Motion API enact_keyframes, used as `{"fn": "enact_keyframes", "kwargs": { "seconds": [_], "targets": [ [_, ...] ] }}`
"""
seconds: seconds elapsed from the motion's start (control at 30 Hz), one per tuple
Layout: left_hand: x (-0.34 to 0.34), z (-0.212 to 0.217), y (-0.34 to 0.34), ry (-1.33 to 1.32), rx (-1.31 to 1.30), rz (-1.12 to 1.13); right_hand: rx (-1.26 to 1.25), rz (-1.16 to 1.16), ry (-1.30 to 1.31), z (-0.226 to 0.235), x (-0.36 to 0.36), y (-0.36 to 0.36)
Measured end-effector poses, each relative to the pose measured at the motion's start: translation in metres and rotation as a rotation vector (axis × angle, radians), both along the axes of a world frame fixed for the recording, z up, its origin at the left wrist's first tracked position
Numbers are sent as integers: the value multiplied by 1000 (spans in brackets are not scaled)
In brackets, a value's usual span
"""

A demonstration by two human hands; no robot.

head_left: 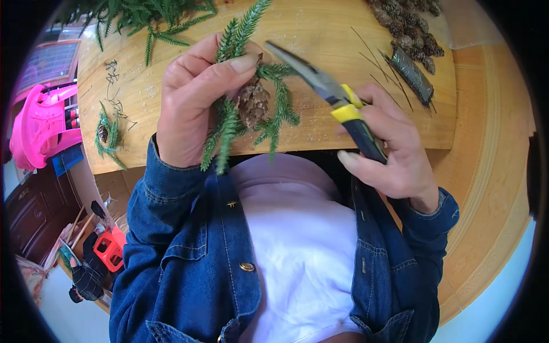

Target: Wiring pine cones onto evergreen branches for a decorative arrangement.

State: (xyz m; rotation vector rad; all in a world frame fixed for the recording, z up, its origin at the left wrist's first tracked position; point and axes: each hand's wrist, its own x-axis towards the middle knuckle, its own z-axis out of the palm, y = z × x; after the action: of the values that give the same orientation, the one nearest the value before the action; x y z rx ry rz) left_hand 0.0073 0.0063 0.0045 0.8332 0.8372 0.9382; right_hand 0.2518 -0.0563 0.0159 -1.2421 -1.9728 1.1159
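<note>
Between thumb and fingers, my left hand point(191, 94) pinches a green artificial pine sprig point(229, 123) above the table's near edge. A brown pine cone point(253, 104) sits among its needled branches, just below my thumb. My right hand point(394, 140) grips long-nose pliers point(320, 86) by their black and yellow handles. Their metal jaws point up and left, beside the sprig and apart from it. Whether the jaw tips are closed tight is hard to make out. My fingers partly hide the handles.
On the wooden table point(320, 34), loose pine cones point(409, 31) and a wrapped bundle of dark wires point(410, 74) lie at far right, near several loose wires point(383, 68). Green branches point(143, 17) fill the far left. A small sprig with a cone point(106, 134) lies left. A pink chair point(43, 126) stands beyond.
</note>
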Motion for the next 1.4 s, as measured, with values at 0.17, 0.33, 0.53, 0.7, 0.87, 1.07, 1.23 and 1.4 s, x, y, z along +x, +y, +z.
{"fn": "enact_keyframes", "kwargs": {
  "seconds": [0.17, 0.33, 0.53, 0.7, 0.87, 1.07, 1.23, 1.4],
  "targets": [
    [-1, 8, 2, 7, 87, 14, -299, 24, 203, 9, 13, 2],
    [-5, 3, 4, -86, 101, -60, -359, 103, 285, 6, 10, 2],
    [-3, 8, 0, -102, 31, -117, -445, 186, 285, 7, 11, 7],
    [-6, 1, 2, -218, 44, -163, -442, 197, 343, 3, 8, 6],
    [-7, -2, 3, -202, 57, -194, -455, 170, 351, 2, 7, 5],
    [9, 8, -2, -23, 11, -60, -422, 171, 324, -6, 7, 5],
    [10, 5, -2, -63, -19, -22, -422, 157, 337, -7, 6, 4],
    [6, -7, 3, -144, 59, -74, -464, 150, 328, -4, 6, 5]
  ]
}}
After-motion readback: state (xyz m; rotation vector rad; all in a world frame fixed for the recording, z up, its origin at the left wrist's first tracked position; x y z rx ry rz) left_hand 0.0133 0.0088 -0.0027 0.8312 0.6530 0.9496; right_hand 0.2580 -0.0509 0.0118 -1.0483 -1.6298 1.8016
